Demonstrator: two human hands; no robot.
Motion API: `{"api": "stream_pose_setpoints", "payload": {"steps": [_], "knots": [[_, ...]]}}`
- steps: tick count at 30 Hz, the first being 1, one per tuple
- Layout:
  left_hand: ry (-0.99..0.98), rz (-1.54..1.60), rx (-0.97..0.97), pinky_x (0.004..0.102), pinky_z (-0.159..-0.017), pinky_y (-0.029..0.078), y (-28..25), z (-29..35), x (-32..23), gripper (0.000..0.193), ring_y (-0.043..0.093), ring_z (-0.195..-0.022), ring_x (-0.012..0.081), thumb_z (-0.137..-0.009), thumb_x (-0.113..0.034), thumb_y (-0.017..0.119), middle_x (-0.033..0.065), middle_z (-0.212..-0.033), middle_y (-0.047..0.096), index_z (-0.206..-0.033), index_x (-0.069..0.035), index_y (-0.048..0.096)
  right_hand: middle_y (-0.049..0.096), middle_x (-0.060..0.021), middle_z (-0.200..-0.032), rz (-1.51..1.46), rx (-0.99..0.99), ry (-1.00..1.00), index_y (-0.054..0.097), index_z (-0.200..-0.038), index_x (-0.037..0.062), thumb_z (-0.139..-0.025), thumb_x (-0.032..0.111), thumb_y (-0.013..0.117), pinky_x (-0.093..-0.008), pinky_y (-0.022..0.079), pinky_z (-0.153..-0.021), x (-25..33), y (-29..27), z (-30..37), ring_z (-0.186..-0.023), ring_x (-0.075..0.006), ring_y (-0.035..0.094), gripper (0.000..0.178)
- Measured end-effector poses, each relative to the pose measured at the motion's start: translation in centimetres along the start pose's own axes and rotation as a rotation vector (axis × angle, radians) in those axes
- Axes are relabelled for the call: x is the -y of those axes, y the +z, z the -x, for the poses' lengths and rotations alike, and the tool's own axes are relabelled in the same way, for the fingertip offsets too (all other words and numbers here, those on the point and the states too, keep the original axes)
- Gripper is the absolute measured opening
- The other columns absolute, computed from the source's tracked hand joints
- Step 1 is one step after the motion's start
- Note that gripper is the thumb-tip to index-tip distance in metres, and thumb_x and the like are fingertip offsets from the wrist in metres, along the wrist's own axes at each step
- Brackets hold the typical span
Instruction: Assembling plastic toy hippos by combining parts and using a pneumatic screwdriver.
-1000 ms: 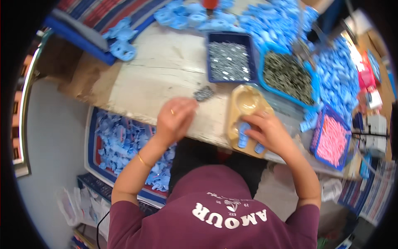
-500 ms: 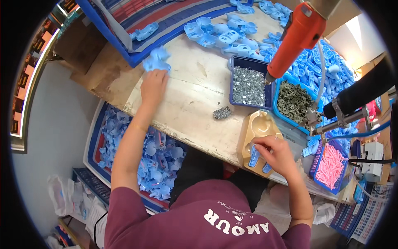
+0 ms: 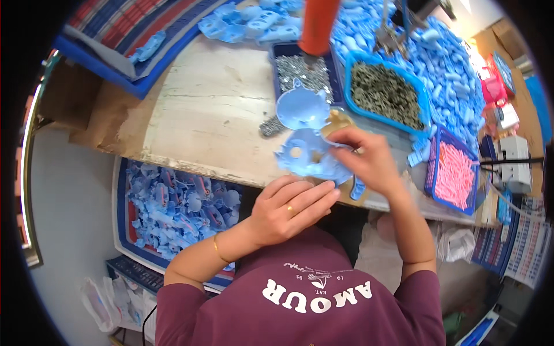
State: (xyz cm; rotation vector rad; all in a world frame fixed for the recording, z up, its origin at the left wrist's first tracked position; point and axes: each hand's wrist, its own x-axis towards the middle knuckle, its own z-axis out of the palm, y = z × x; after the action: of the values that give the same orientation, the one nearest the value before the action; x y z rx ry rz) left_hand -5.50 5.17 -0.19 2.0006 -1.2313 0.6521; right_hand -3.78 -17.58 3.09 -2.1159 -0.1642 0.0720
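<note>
A blue shell (image 3: 311, 140), two lobes joined in the middle, is held over a tan block (image 3: 339, 119) at the counter's (image 3: 196, 109) near edge; whether it touches the block cannot be told. The right hand (image 3: 367, 162) has its grip closed, thumb and fingers bent around the shell's right side, which seems to steady it from there. The left hand (image 3: 294, 209) lies with straight fingers along the near edge, perhaps to support or level the shell; its thumb is unclear, so I cannot tell whether that grip is clasped. A small blue strip (image 3: 358, 188) shows at the block's near end, just below the right hand. The dark blue box (image 3: 336, 81) of silver bits and the light blue tray (image 3: 350, 78) of dull metal pieces stand just past the block, likely for a short reach, as may the small silver heap (image 3: 271, 127) left of the shell. Above the box hangs an orange tool (image 3: 319, 26), probably placed there to keep the surface free.
</note>
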Motion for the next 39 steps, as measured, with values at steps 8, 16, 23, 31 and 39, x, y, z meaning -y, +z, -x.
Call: {"api": "stream_pose_setpoints", "payload": {"steps": [8,16,23,31,39], "knots": [[-0.219,0.23,0.099,0.0451,-0.105,0.043,2.5,-0.5,1.1,0.072,0.052,-0.123,0.035,-0.076,-0.017,0.082,0.0138,-0.143,0.053,-0.14,-0.008,0.052,0.073,-0.0047,-0.094,0.062,-0.087,0.144,0.073,-0.1,0.0026,-0.084,0.008,0.076,-0.031,0.051,-0.077,-4.8,-4.3,4.9,-0.087,-0.0153,0.067,0.017],[-0.235,0.165,0.275,0.0482,-0.113,0.036,5.5,-1.8,1.4,0.075,0.041,-0.137,0.0381,-0.076,-0.023,0.083,0.014,-0.15,0.048,-0.141,-0.005,0.052,0.065,-0.0105,-0.111,0.472,-0.259,-0.097,0.07,-0.109,0.0053,-0.077,0.014,0.082,-0.038,0.049,-0.091,-4.4,-4.0,6.4,-0.107,-0.0287,0.061,0.035],[-0.17,0.121,0.334,0.0496,-0.113,0.036,7.2,-3.3,1.3,0.071,0.041,-0.138,0.0377,-0.077,-0.027,0.082,0.0114,-0.149,0.05,-0.139,-0.006,0.054,0.061,-0.0121,-0.115,0.315,-0.098,-0.047,0.064,-0.128,0.0061,-0.074,0.015,0.083,-0.0409,0.047,-0.096,-5.2,-4.5,8.9,-0.109,-0.0305,0.059,0.058],[-0.14,0.139,0.408,0.052,-0.114,0.034,8.5,-3.5,1.0,0.06,0.044,-0.134,0.0354,-0.084,-0.029,0.076,0.0129,-0.142,0.052,-0.135,-0.004,0.056,0.062,-0.0117,-0.114,0.543,-0.112,-0.057,0.064,-0.128,0.0072,-0.075,0.019,0.083,-0.0412,0.047,-0.092,-4.6,-3.7,9.1,-0.107,-0.0312,0.059,0.057],[-0.135,0.083,0.418,0.0497,-0.113,0.035,8.5,-3.4,0.9,0.059,0.048,-0.13,0.0339,-0.083,-0.027,0.077,0.0125,-0.141,0.053,-0.133,-0.004,0.056,0.068,-0.01,-0.106,0.346,-0.193,0.04,0.073,-0.107,0.0065,-0.089,0.017,0.073,-0.037,0.052,-0.082,-6.3,-8.1,4.9,-0.097,-0.0245,0.066,0.021]]}}
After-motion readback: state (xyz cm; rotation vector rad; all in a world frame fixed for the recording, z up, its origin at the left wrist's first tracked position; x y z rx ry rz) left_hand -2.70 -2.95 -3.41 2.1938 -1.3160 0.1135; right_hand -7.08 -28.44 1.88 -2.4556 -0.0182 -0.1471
